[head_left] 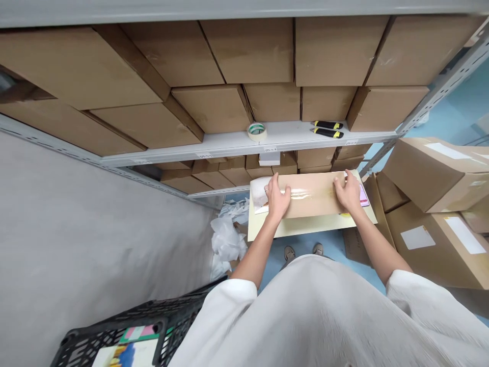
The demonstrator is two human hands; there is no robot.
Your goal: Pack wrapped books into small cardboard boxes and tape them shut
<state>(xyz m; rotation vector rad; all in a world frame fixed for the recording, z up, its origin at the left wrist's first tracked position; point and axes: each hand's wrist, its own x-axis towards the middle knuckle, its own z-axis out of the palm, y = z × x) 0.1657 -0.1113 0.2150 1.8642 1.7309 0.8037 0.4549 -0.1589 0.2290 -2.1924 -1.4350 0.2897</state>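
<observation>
A long brown cardboard box (311,204) with glossy tape along its middle lies above a pale yellow board (263,230). My left hand (277,198) grips the box's left end, thumb on top. At the right end my right hand (347,192) holds it in the same way. Beside my left hand, a white printed sheet (260,191) rests on the board. Part of a phone-like pink screen (363,196) shows just right of my right hand.
Shelves hold stacked cartons (248,51). A tape roll (256,131) and two yellow-black cutters (327,129) lie on the shelf edge. Large cartons (431,244) stand at right, white plastic (227,238) lies on the floor, and a black crate (164,321) sits lower left.
</observation>
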